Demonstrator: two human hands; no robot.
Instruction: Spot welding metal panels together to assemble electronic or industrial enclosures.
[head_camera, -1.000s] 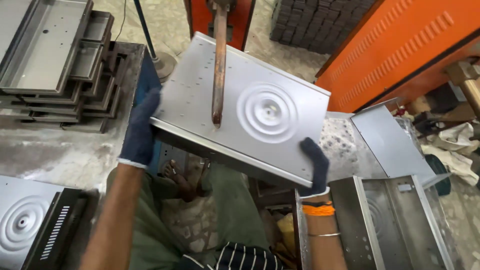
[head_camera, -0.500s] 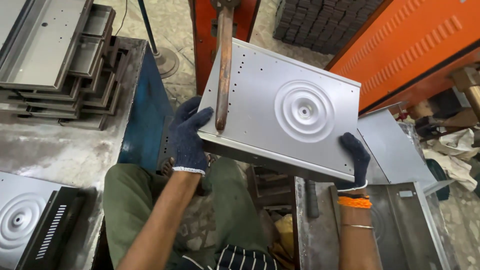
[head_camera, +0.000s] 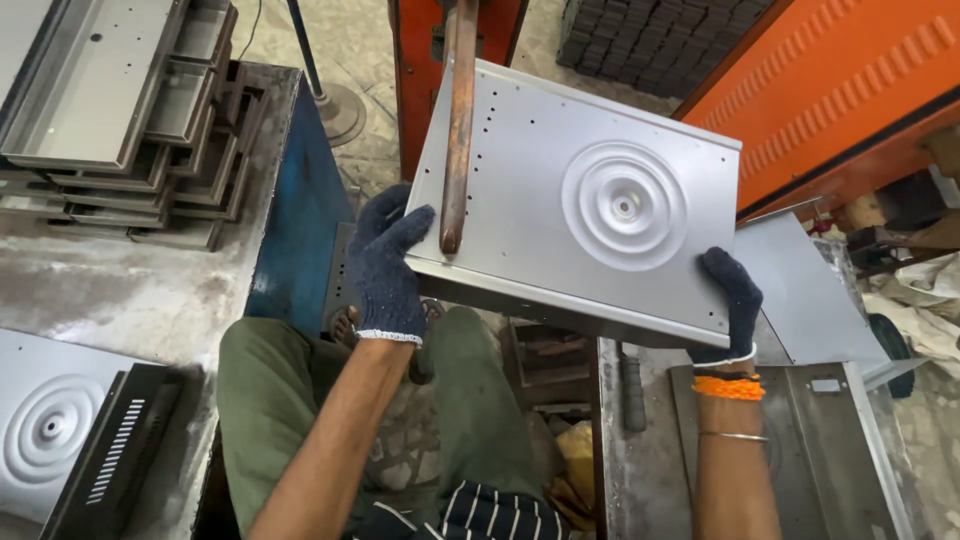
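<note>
left hand (head_camera: 385, 270): dark knit glove, closed over the near-left corner of the metal panel (head_camera: 560, 200), thumb on the top face, fingers wrapped under the edge.
right hand (head_camera: 730, 305): same kind of glove, gripping the near-right corner of the panel, fingers curled up over the edge; orange band and thin bangle on the wrist.
metal panel: grey sheet, held in the air between both hands above the person's lap, tilted with the far edge higher. Round stamped rings on the right half, rows of small holes along the left and right edges, folded lip on the near edge.
copper rod (head_camera: 458, 120): comes down from the top of the view, tip resting on the panel's left part, just beside the left thumb.
orange machine (head_camera: 420, 60): stands right behind the panel; the rod comes from it.
stack of trays (head_camera: 120, 120): grey metal trays piled on the bench at far left, well apart from the hands.
bench (head_camera: 120, 290): worn grey top, blue side wall facing the person.
second panel (head_camera: 45, 430): lower left on the bench, same stamped rings, lying flat.
slotted part (head_camera: 115, 460): dark piece with vent slots, lying across the second panel's right edge.
right table (head_camera: 800, 440): more grey sheet parts lying below the right wrist.
orange cover (head_camera: 850, 90): ribbed housing, upper right.
</note>
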